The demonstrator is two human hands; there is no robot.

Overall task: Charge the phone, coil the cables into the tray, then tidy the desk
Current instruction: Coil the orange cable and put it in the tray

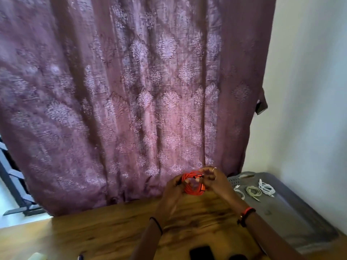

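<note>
The left hand (173, 190) grips one side of the coiled orange cable (193, 190), the right hand (216, 182) pinches the other (plug ends blurred), both held just left of the tray (293, 218). Light, soft and springy, it likely needs a hold across all its loops.
</note>
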